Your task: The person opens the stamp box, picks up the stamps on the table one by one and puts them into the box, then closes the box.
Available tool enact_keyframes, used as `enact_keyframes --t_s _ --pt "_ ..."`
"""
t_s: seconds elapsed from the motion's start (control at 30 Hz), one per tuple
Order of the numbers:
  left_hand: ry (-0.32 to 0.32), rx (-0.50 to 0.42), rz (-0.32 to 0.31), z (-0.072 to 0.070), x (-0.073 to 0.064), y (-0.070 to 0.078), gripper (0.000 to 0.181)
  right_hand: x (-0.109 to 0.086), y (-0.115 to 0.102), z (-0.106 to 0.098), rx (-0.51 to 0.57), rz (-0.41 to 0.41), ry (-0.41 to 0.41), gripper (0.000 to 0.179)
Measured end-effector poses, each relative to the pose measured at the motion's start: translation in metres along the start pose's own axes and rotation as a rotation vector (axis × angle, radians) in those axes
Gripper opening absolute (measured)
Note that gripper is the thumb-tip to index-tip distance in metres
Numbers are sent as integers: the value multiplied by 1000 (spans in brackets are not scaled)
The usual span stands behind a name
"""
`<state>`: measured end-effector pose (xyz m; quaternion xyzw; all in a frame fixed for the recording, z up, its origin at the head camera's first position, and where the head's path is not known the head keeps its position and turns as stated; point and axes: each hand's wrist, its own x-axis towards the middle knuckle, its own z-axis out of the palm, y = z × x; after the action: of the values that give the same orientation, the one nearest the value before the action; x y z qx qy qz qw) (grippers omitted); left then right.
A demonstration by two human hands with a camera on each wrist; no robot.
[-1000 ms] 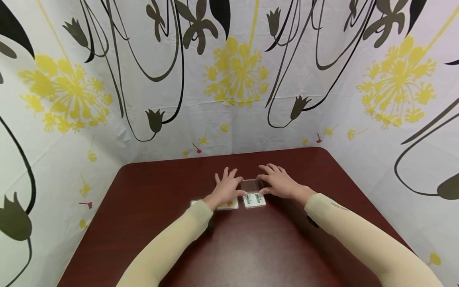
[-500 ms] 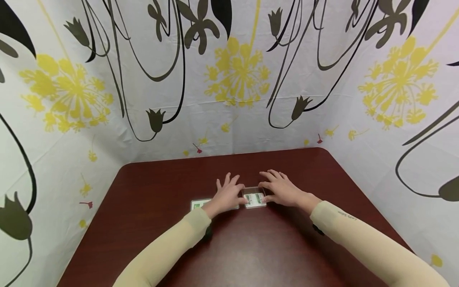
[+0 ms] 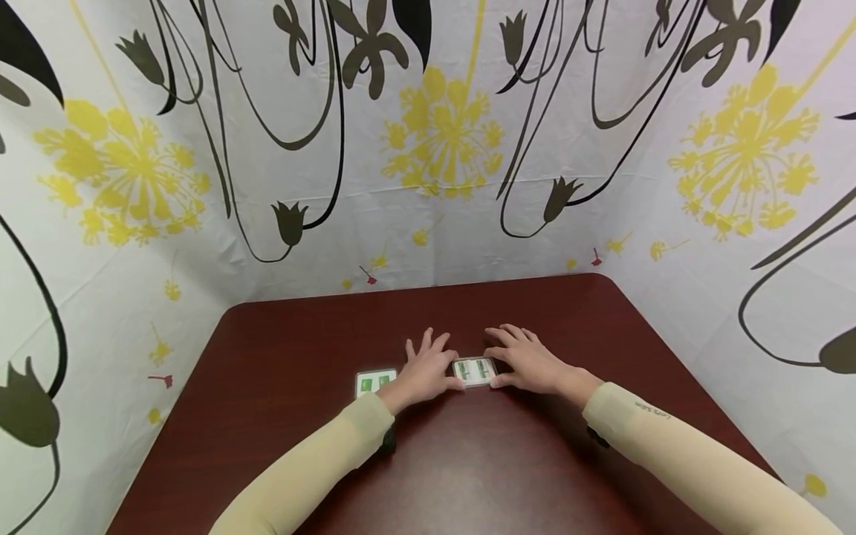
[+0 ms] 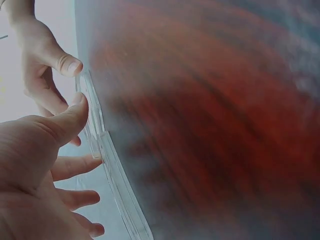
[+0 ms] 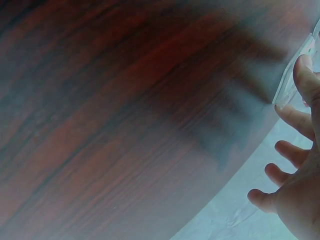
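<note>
A small flat case (image 3: 475, 371) with white and green contents lies on the table, a clear plastic lid (image 4: 91, 120) down over it. My left hand (image 3: 428, 369) holds the lid's left side between thumb and index finger, the other fingers spread beyond it. From the opposite side, my right hand (image 3: 528, 362) holds the lid's right side the same way, thumb at the near corner and index finger at the far one. In the right wrist view the lid's edge meets the right index fingertip (image 5: 280, 109).
Left of the left hand, a second flat case (image 3: 376, 381) with green squares sits partly behind the wrist. The dark red table (image 3: 301, 334) ends at a patterned fabric backdrop (image 3: 428, 223) on the far side and both flanks.
Both hands have come nearer and lower, bringing the clear lid from just beyond the white and green case down over it. The second case has stayed in place.
</note>
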<state>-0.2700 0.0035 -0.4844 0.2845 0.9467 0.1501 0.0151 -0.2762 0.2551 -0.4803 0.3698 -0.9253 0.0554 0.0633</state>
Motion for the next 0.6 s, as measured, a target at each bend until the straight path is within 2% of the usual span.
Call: enact_keyframes --t_s 0.6 --pt "-2 25 -14 0 4 3 58 1 -2 3 -4 28 5 57"
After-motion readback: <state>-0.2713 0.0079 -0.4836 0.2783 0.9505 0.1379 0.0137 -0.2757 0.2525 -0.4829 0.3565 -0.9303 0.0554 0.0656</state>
